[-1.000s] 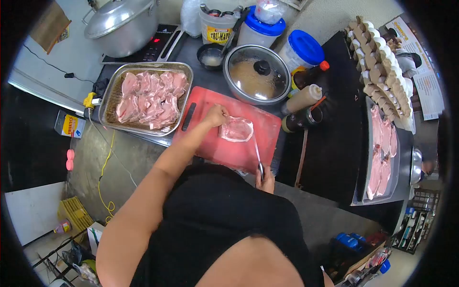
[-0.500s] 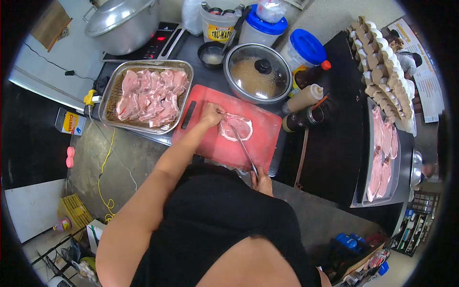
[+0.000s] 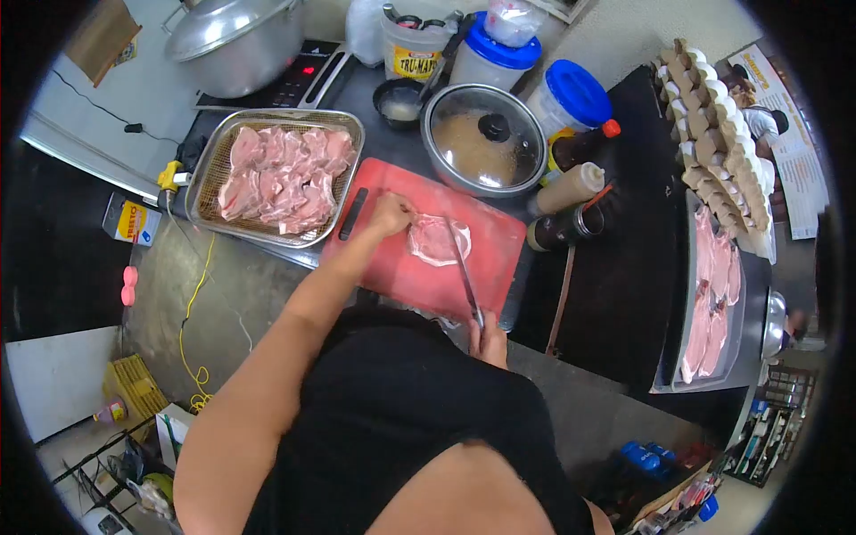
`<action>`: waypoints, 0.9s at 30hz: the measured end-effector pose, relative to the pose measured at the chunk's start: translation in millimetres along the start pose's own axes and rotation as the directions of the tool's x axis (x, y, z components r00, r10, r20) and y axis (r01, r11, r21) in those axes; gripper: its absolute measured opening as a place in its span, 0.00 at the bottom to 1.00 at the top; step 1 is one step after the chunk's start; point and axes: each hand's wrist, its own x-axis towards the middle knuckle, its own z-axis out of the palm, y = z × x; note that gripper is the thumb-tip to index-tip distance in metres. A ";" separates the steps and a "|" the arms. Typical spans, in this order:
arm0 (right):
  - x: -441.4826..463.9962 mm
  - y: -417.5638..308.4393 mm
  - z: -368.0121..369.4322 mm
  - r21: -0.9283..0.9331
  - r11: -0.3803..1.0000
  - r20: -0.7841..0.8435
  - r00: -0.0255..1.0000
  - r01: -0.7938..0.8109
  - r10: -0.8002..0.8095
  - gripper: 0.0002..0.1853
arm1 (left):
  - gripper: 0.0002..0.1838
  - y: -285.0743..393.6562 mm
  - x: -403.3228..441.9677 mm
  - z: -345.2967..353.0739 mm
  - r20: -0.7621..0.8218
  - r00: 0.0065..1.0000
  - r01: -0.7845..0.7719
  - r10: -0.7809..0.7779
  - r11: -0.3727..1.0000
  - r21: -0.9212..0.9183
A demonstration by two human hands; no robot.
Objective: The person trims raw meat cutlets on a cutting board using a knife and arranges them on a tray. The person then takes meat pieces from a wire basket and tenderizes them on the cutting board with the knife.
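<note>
Head view: your knife (image 3: 465, 281) reaches away from your body and leans left, its blade laid across the right part of the meat slice (image 3: 432, 243), with the tip near the slice's far edge. Whether the edge presses into the meat or hangs just above it, you cannot tell from this angle.

The slice lies flat on the red cutting board (image 3: 493, 239), close to its middle. From your left hand (image 3: 392, 214) it sits just to the right and a little toward you; from your right hand (image 3: 488, 341) it is well apart, ahead and to the left, with the blade spanning that gap. So your left is much the nearer hand. Its fingers are bunched at the slice's far left corner, but you cannot tell whether they pinch the meat or only press on it. Your right fingers are wrapped around the knife's handle.

The slice looks thin and pale pink, with a whiter rim along its near and right edges. Its outline is rounded, slightly wider from side to side than from near to far, so its long axis runs across the blade's line.
</note>
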 end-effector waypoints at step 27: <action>-5.3 6.7 9.9 -0.149 0.989 0.083 0.996 -0.011 0.024 0.10 | 0.05 -10.3 9.9 0.4 0.033 0.999 0.003 -0.003 1.000 -0.005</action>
